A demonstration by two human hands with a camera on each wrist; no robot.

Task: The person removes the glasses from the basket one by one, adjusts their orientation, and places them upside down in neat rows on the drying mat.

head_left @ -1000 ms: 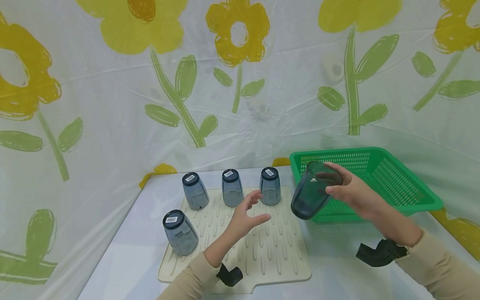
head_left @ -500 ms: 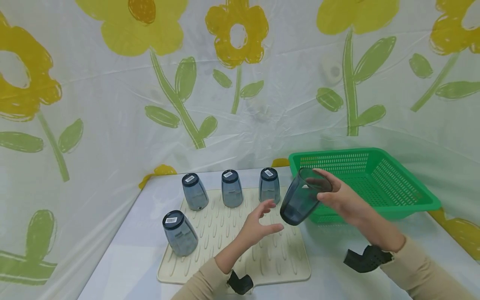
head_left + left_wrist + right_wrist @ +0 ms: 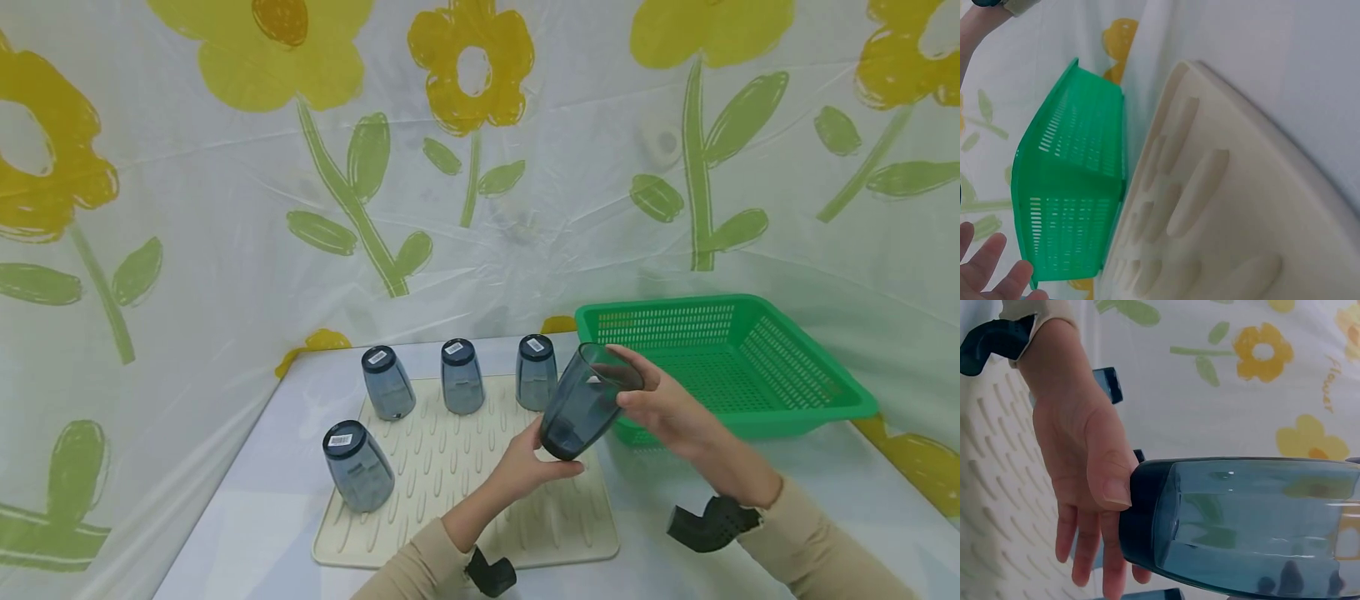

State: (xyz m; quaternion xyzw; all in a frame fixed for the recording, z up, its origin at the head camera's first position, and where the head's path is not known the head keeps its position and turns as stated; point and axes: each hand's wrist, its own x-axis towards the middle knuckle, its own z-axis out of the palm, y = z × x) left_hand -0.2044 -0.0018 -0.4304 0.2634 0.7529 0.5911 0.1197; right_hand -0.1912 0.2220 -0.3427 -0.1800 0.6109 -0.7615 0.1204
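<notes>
My right hand (image 3: 667, 412) grips a blue-grey tinted drinking glass (image 3: 581, 408) near its rim, with the glass tilted and its mouth towards the upper right. My left hand (image 3: 517, 467) is at the dark base, its thumb below and fingers alongside. In the right wrist view the left hand's (image 3: 1085, 450) thumb overlaps the base of the glass (image 3: 1260, 519) and its other fingers stay fairly straight. Fingertips of the right hand show faintly through the glass. The left wrist view catches only some fingers (image 3: 991, 269) at its lower left corner, without the glass.
A cream ridged drying mat (image 3: 420, 533) lies below the hands. Several matching glasses stand upside down on it: a back row including one glass (image 3: 462, 379), and one nearer glass (image 3: 360, 467) at left. A green slotted basket (image 3: 780, 417) sits at the right. Flowered cloth (image 3: 525, 250) hangs behind.
My right hand has carried the glass left and slightly down, from in front of the basket to over the mat. My left hand has moved right to the glass's base.
</notes>
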